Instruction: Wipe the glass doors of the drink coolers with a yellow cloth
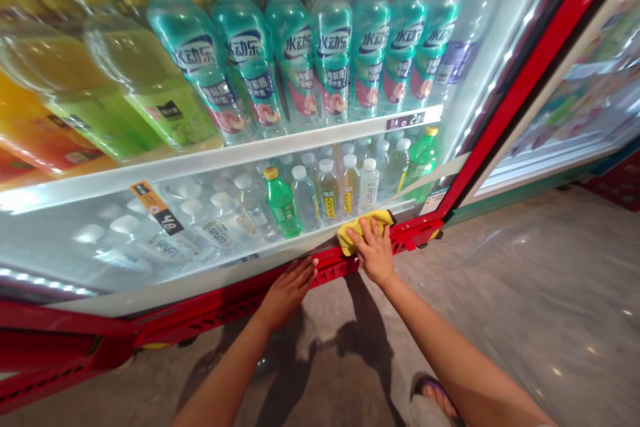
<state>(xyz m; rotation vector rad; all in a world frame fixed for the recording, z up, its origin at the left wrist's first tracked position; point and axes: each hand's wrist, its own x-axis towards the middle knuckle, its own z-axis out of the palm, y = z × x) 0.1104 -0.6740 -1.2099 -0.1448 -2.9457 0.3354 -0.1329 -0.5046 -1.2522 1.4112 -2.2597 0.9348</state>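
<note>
Under my right hand (374,252) is a yellow cloth (346,240), pressed against the bottom of a drinks fridge's glass door. The fingers of that hand lie spread over the cloth. My left hand (289,290) rests near the red lower frame (330,259) of the fridge, its fingers stretched out and nothing in it. Behind the glass, close to both hands, stand small bottles on the bottom shelf, among them a green bottle with a yellow cap (283,203) and a white-labelled bottle (369,183).
Teal-capped bottles (335,40) and large juice bottles (130,73) fill the upper shelf (280,139). A red door frame (530,60) rises at the right, with another lit fridge (575,100) beyond it. Below lies the grey floor (515,300), where a sandalled foot (437,397) shows.
</note>
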